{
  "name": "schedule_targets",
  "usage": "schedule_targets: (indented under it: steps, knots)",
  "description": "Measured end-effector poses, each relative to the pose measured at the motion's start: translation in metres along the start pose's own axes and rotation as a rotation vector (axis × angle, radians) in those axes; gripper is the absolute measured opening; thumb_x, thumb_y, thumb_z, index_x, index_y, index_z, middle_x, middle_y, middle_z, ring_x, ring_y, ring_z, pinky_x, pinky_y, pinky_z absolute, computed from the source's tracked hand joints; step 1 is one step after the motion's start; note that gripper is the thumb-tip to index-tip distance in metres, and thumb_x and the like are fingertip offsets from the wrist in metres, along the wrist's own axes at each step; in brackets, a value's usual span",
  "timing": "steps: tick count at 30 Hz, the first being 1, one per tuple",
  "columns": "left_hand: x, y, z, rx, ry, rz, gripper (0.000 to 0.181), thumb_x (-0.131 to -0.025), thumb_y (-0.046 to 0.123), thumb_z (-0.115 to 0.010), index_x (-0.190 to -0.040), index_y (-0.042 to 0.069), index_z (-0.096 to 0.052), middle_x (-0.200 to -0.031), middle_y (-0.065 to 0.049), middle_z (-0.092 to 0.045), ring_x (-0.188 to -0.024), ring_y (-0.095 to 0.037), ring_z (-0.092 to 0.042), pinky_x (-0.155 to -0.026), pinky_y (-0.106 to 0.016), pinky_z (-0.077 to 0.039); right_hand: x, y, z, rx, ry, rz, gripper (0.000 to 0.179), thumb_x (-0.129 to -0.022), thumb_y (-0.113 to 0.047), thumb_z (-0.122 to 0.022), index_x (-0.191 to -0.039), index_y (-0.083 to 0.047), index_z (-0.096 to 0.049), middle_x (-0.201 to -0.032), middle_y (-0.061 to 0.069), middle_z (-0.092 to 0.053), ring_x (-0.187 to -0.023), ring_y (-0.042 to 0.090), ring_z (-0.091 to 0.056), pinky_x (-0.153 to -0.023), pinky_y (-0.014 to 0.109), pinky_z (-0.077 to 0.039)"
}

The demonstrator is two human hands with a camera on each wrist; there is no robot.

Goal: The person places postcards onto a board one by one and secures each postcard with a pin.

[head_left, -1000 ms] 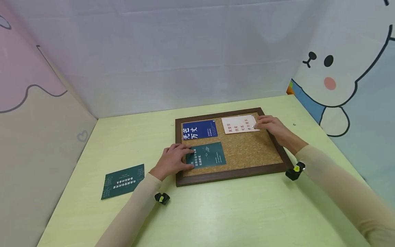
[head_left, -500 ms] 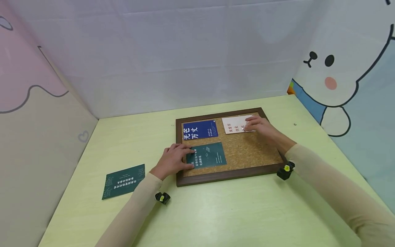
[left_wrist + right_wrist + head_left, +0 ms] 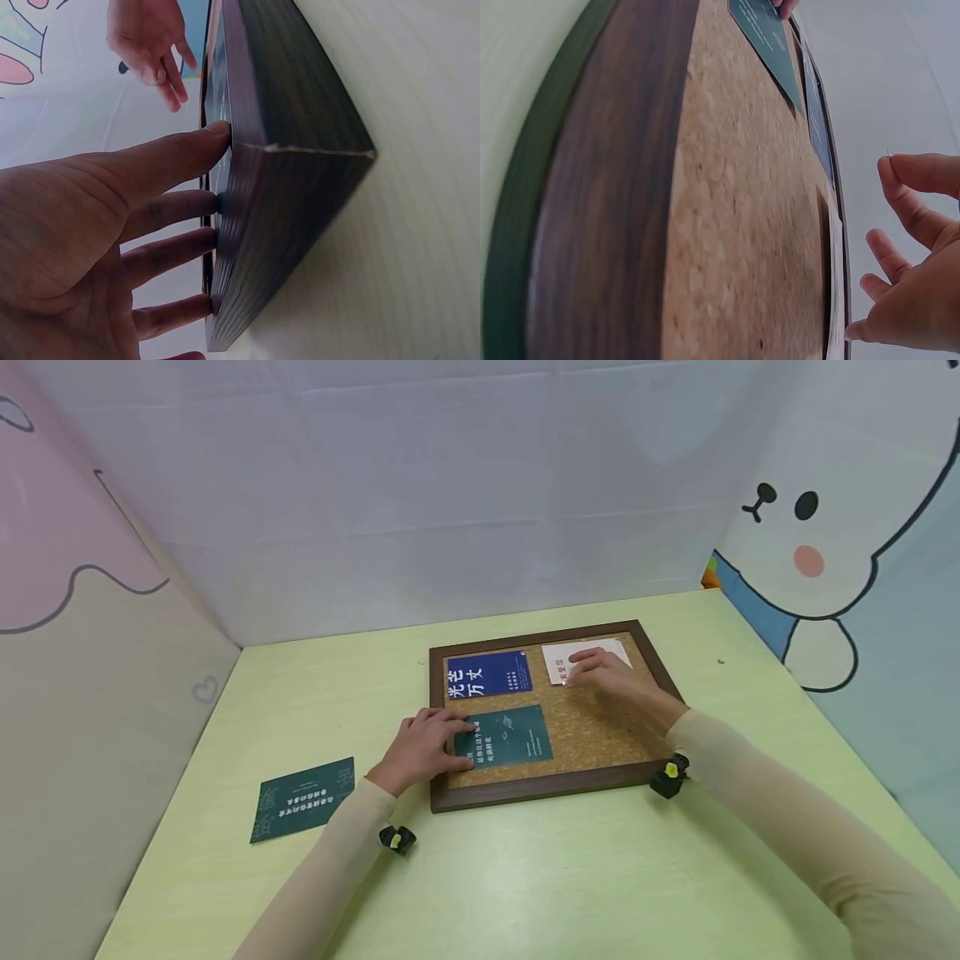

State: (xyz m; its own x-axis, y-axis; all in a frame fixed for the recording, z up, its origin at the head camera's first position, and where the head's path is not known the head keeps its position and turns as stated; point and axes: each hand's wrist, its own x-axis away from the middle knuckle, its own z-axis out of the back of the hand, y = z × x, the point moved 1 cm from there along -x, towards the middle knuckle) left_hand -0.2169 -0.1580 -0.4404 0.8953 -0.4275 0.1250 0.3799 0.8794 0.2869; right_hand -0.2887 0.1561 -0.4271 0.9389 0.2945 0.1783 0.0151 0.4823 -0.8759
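On the table [image 3: 562, 877], the corkboard [image 3: 615, 735] bears a back-left card [image 3: 491, 674], a back-right card [image 3: 557, 658] beside it and a front-left card [image 3: 510, 737], the left hand [image 3: 420, 747] at its left end; the right hand [image 3: 611, 678] is over the back-right card. Left of the corkboard lies a loose card [image 3: 300, 802]

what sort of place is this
Probably a small screened-off indoor work booth, though its wider surroundings are out of view: a pale tabletop backed by a creased white sheet, with a cartoon-printed side panel along the right.

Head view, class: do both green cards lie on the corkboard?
No, one green card lies on the table left of the corkboard.
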Motion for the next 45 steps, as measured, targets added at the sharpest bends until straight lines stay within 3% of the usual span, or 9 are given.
schedule_targets:
  steps: [14, 19, 27, 35, 45]
  knots:
    - [-0.001, 0.0, 0.0, -0.003, 0.002, -0.008, 0.061, -0.081, 0.047, -0.076, -0.135, 0.024, -0.06, -0.148, -0.002, -0.049, -0.136, -0.033, -0.038, -0.107, -0.056, -0.03, -0.016, -0.006, -0.035, 0.106, -0.024, -0.016, 0.018, -0.09, -0.009, -0.06, -0.093, 0.007, -0.069, -0.147, 0.02, -0.036, -0.139, 0.039, -0.029, -0.115, 0.055, -0.023]
    - [0.0, 0.0, 0.001, 0.004, 0.006, -0.013, 0.061, -0.081, 0.046, -0.076, -0.135, 0.023, -0.06, -0.148, -0.003, -0.049, -0.136, -0.034, -0.039, -0.107, -0.057, -0.03, -0.017, -0.006, -0.042, 0.233, -0.013, 0.038, 0.017, -0.087, -0.01, -0.062, -0.087, 0.003, -0.072, -0.143, 0.021, -0.043, -0.135, 0.039, -0.035, -0.113, 0.055, -0.026]
    - [-0.001, 0.001, 0.001, 0.002, 0.007, -0.012, 0.061, -0.081, 0.047, -0.077, -0.135, 0.023, -0.061, -0.148, -0.002, -0.049, -0.136, -0.033, -0.039, -0.107, -0.056, -0.03, -0.018, -0.007, -0.047, 0.384, -0.001, 0.046, 0.017, -0.085, -0.016, -0.065, -0.082, -0.003, -0.074, -0.14, 0.017, -0.048, -0.134, 0.036, -0.038, -0.114, 0.062, -0.015]
    - [-0.002, 0.001, 0.002, -0.011, -0.003, -0.006, 0.061, -0.081, 0.047, -0.076, -0.135, 0.024, -0.06, -0.148, -0.002, -0.048, -0.136, -0.033, -0.038, -0.107, -0.056, -0.03, -0.019, -0.01, -0.051, 0.515, 0.011, 0.051, 0.018, -0.084, -0.02, -0.065, -0.079, -0.005, -0.075, -0.138, 0.015, -0.05, -0.13, 0.034, -0.041, -0.109, 0.059, -0.026]
    - [0.0, 0.0, 0.001, -0.009, -0.006, -0.001, 0.061, -0.081, 0.047, -0.076, -0.135, 0.024, -0.06, -0.148, -0.002, -0.048, -0.137, -0.033, -0.038, -0.107, -0.056, -0.03, -0.019, -0.012, -0.05, 0.533, -0.016, 0.104, 0.017, -0.085, -0.015, -0.069, -0.074, -0.002, -0.072, -0.133, 0.019, -0.052, -0.126, 0.034, -0.045, -0.103, 0.05, -0.038]
